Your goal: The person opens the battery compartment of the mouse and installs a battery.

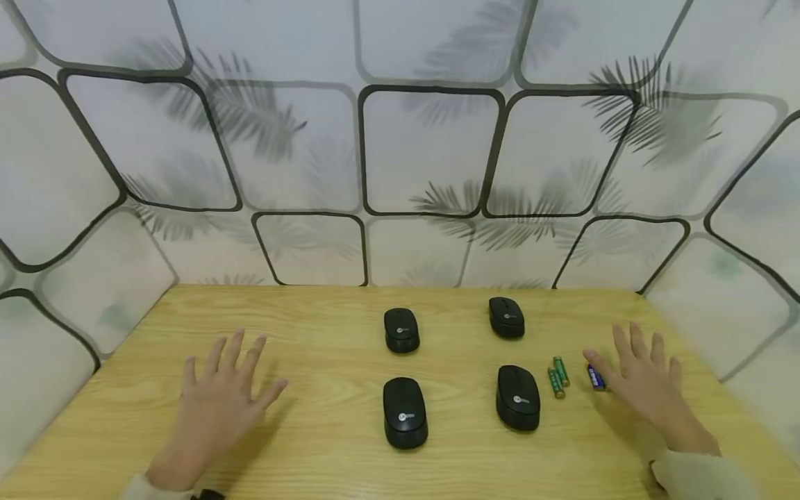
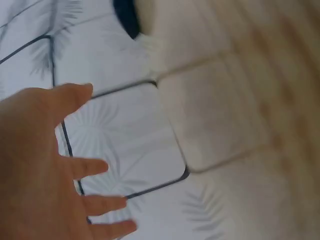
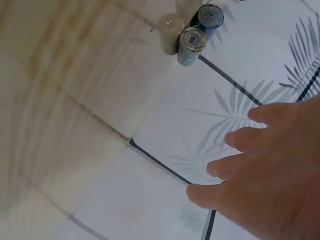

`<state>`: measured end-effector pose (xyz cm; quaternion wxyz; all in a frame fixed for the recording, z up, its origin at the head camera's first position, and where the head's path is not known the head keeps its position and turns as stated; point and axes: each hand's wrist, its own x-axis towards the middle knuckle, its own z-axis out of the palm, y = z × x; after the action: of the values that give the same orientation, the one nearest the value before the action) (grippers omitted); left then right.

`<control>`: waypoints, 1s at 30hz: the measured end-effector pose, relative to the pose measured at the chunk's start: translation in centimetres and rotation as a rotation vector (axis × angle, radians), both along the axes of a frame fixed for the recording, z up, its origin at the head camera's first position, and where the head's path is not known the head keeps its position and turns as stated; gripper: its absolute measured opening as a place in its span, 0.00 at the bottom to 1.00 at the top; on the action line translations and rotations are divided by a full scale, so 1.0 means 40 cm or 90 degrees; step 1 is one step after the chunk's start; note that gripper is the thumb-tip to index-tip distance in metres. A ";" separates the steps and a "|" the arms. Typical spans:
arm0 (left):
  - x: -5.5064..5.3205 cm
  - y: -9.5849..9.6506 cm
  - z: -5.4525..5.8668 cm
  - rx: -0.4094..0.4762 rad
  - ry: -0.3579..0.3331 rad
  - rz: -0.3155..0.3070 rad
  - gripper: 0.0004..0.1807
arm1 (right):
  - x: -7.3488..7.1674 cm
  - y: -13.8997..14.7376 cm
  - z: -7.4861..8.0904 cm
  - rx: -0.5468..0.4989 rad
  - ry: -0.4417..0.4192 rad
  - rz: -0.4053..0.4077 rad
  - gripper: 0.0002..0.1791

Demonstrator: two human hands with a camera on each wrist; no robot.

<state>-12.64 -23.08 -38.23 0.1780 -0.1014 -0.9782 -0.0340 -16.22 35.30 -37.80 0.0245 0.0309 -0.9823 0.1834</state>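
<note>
My left hand [image 1: 220, 403] is held over the left part of the wooden table, fingers spread, with nothing in it. Also spread and holding nothing, my right hand [image 1: 653, 389] hovers at the right, close by the batteries. Its thumb side overlaps a blue battery [image 1: 595, 377] in the head view, partly hiding what lies there. Two green batteries [image 1: 555, 382] [image 1: 561, 371] lie side by side just left of it. Several black computer mice rest between the hands: a front-left mouse [image 1: 405, 413], a front-right mouse [image 1: 518, 398], a back-left mouse [image 1: 401, 330] and a back-right mouse [image 1: 506, 317].
The light wooden table [image 1: 300, 444] ends at a wall covering [image 1: 431, 153] with dark outlines and leaf prints, which also rises along both sides. A dark band [image 1: 209, 494] shows at my left wrist.
</note>
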 end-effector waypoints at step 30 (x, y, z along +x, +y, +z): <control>-0.095 0.343 0.078 0.666 -0.361 -0.265 0.23 | 0.025 -0.075 0.040 -0.471 -0.137 0.083 0.25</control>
<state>-16.45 -9.34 -35.12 -0.0725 -0.1759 -0.8010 -0.5676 -15.21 32.30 -36.22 -0.0810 0.0631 -0.8428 0.5283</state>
